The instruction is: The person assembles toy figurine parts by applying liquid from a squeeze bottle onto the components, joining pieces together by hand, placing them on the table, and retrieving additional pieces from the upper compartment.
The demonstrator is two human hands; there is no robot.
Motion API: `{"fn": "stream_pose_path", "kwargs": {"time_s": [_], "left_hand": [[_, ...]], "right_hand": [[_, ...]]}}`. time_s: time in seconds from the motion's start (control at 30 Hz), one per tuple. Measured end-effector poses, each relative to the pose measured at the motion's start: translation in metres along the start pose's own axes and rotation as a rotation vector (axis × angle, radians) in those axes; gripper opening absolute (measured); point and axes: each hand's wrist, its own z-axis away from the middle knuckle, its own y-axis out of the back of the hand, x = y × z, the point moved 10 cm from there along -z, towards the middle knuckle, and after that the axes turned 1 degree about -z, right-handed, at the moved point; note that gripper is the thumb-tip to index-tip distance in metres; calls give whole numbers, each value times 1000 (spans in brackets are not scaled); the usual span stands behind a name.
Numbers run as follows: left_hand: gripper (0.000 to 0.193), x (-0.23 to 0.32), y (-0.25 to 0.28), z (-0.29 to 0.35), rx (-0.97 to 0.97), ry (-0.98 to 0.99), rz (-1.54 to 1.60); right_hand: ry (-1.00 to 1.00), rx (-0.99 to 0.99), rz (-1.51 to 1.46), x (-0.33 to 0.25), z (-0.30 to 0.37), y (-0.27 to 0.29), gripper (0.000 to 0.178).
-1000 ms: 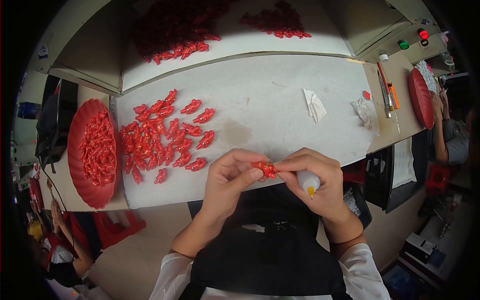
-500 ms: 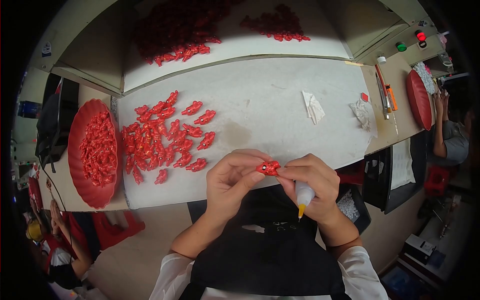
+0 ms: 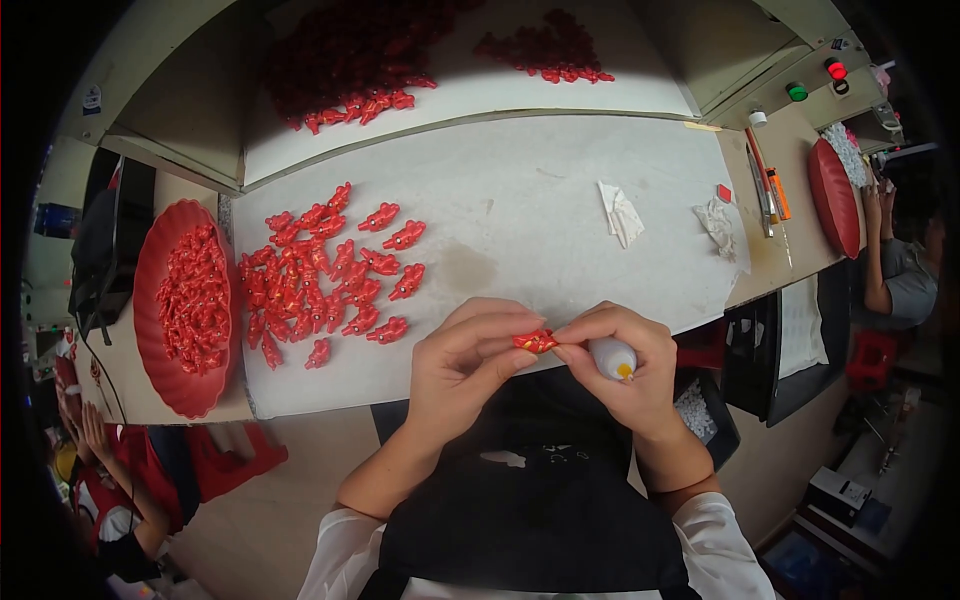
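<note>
The counter (image 3: 775,265) permits hand passage mid-width to its back edge; red figurines (image 3: 290,275) obstruct its left side, tissues (image 3: 621,214) its right.

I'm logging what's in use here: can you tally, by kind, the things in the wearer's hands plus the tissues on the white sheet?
Red figure, in the left hand: 1
Bottle, in the right hand: 1
Tissues: 2
Total: 4
</note>
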Motion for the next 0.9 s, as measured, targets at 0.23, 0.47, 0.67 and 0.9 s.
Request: {"fn": "stream_pose_path", "kwargs": {"time_s": [0.23,0.47,0.67,0.9], "left_hand": [[18,-21,6,3,9,141,231],[13,-38,-1,5,2,293,448],[15,-39,-1,4,4,292,409],[11,-34,-1,1,9,243,364]], "right_hand": [[19,-83,-14,-8,-2,-4,19],[50,-83,24,-13,-1,-3,21],[5,-54,30,-12,0,-2,18],[-15,-54,53,-7,0,-2,17]]}}
